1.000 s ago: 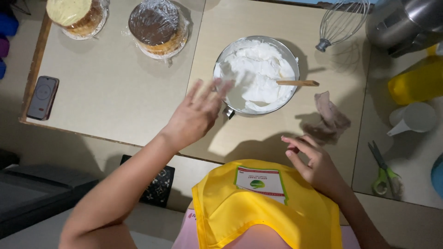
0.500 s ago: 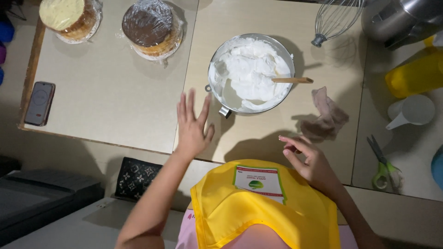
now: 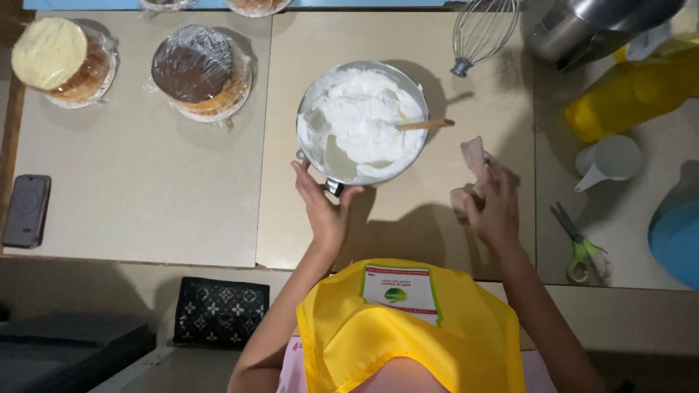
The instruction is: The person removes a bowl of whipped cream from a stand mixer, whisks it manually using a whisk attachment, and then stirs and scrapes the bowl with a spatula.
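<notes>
From the head camera, looking straight down, a round steel mixing bowl (image 3: 362, 124) heaped with stiff white whipped cream sits in the middle of the beige tiled counter (image 3: 138, 182), with a wooden spatula handle (image 3: 424, 124) resting across its right rim. The left hand (image 3: 322, 207) reaches to the bowl's near rim, fingers spread and curled around the small metal handle there, touching it but not clearly clamped. The right hand (image 3: 495, 207) is closed on a crumpled brownish cloth (image 3: 475, 171) just right of the bowl. The bowl looks rigid and fairly heavy with its filling; its polished wall would likely be slippery, so the rim or the small handle seems the surest place to take it, kept level because the cream is soft and would smear. To the left stand two round cakes wrapped in clear film, one pale-topped (image 3: 58, 62) and one dark-topped (image 3: 200, 73), well apart from the bowl. A wire whisk (image 3: 478, 33) lies beyond it, green-handled scissors (image 3: 579, 244) and a white measuring cup (image 3: 608, 161) to the right, and a dark phone (image 3: 25, 211) at the far left edge.
</notes>
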